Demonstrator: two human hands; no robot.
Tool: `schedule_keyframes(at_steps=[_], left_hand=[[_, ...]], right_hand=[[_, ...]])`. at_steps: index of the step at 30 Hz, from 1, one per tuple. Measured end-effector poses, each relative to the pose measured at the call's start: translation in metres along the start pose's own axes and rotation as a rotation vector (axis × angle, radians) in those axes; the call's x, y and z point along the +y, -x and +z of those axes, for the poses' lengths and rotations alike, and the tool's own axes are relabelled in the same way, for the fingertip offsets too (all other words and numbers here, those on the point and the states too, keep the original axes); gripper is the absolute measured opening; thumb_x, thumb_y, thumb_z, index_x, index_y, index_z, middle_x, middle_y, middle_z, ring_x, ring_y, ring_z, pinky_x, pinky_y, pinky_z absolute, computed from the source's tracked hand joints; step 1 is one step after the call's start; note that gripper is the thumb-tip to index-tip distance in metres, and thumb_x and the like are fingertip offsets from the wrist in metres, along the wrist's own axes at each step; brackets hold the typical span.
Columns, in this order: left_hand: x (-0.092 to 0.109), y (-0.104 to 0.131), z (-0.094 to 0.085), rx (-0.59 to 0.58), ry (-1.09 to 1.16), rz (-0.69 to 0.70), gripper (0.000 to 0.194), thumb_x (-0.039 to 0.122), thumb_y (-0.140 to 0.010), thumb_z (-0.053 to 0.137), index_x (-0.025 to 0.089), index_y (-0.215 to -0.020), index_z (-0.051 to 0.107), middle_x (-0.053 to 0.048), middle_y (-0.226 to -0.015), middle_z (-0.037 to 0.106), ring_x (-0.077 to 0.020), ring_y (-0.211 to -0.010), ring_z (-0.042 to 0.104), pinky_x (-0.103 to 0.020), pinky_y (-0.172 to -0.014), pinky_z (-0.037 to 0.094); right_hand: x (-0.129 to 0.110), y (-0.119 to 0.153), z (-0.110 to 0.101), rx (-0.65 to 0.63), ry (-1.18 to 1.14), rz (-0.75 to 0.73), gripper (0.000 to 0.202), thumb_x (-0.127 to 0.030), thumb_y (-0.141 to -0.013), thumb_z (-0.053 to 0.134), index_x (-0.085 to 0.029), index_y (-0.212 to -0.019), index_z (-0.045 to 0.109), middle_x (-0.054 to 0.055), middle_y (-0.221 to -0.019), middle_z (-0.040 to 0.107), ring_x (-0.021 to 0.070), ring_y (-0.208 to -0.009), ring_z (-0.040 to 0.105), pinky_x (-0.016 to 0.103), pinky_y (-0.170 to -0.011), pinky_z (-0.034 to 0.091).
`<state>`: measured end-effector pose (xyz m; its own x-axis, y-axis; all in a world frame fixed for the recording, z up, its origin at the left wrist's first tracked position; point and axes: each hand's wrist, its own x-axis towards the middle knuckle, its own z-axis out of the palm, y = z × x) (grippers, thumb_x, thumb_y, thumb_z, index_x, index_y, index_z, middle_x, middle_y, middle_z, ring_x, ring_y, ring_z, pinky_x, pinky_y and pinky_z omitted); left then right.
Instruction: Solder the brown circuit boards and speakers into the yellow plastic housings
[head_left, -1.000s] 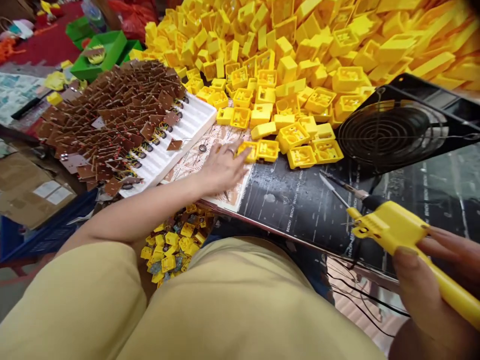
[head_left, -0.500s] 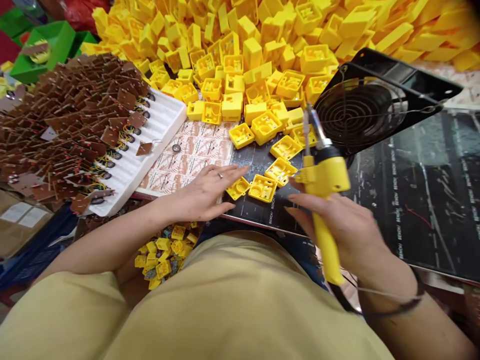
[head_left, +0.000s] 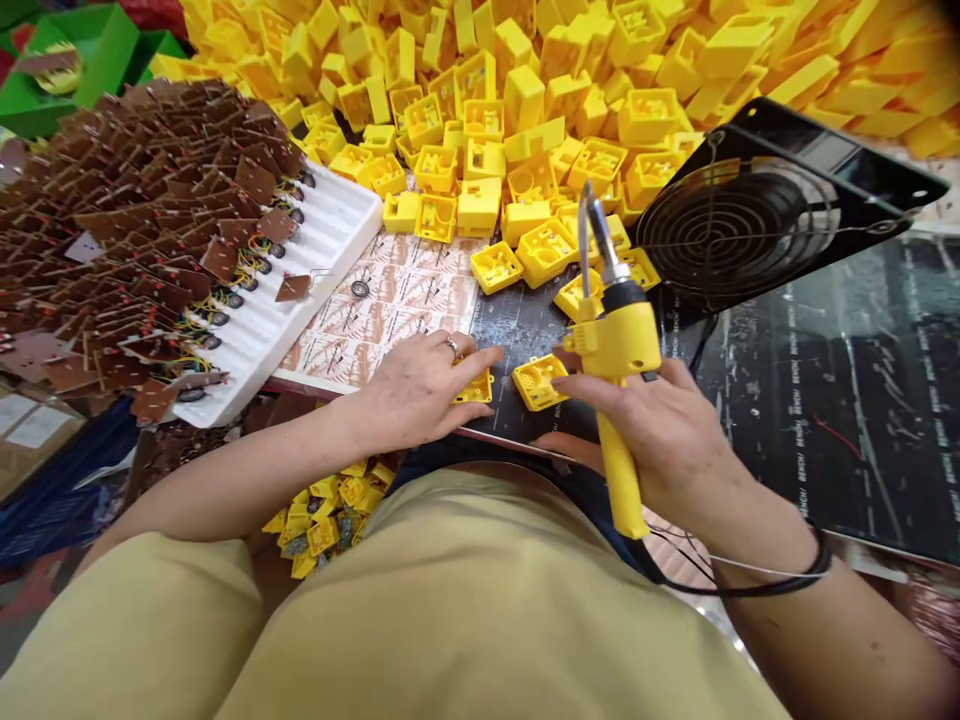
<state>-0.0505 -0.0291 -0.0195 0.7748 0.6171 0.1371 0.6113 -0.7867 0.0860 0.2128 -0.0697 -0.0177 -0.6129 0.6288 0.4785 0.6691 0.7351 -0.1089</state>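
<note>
My left hand point(head_left: 416, 390), with a ring on one finger, grips a small yellow plastic case point(head_left: 475, 384) at the front edge of the black work surface. Its thumb and fingers lie on either side of the case and partly cover it. In my right hand point(head_left: 660, 425) is a yellow soldering gun point(head_left: 619, 350), its metal tip and thin feed tube pointing up and away from me. Close to the fingertips of that hand lies a second open yellow case point(head_left: 538, 382); whether they touch it I cannot tell.
A large heap of yellow cases point(head_left: 480, 205) covers the back. At right stands a black fan point(head_left: 750, 210) with a wire guard. Brown circuit boards point(head_left: 150, 220) are piled on a white foam tray point(head_left: 330, 240) at left. A cable hangs from the soldering gun past my right wrist.
My left hand has closed over the near-left case. My right hand and the soldering gun have shifted left, now hiding some of the cases behind them.
</note>
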Motion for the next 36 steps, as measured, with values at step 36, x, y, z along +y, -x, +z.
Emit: schedule_keyframes(at_steps=[36], left_hand=[[-0.091,0.013,-0.062,0.090,0.484,-0.691,0.019,0.028,-0.082,0.065,0.012,-0.088,0.075,-0.004,-0.077,0.072,-0.0131,-0.073,0.065,-0.027,-0.074,0.052]], right_hand=[[-0.009,-0.015,0.041,0.107,-0.042,-0.002,0.033,-0.041,-0.099,0.056,-0.017,-0.121,0.050,0.004,-0.087,0.065,0.0199,-0.076,0.065,0.033,-0.071,0.050]])
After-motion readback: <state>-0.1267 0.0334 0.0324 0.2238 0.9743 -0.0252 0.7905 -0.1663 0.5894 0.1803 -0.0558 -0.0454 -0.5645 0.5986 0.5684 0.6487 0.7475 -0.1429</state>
